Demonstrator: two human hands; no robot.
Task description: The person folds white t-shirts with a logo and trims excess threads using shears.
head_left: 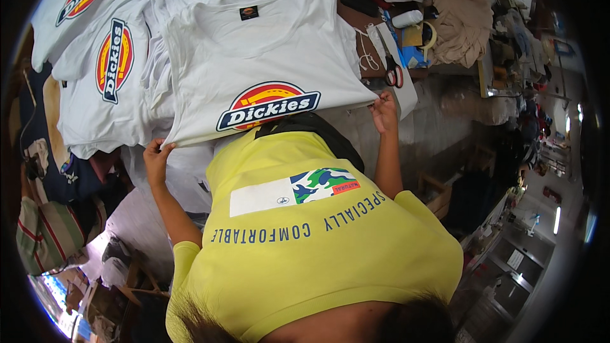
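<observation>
A white T-shirt (267,44) lies flat on the table with its back side up. A red, yellow and blue badge print sits near its hem, and a small dark label is at the neck. My left hand (155,155) pinches the hem's left corner. My right hand (383,111) grips the hem's right corner. Both hold the near edge taut just above my yellow shirt (318,241).
More white T-shirts (108,63) with the same print overlap at the left. Red-handled scissors (393,73), a white cord (365,57), a tape roll (430,35) and beige cloth (464,19) lie at the right. A striped bag (44,232) sits lower left.
</observation>
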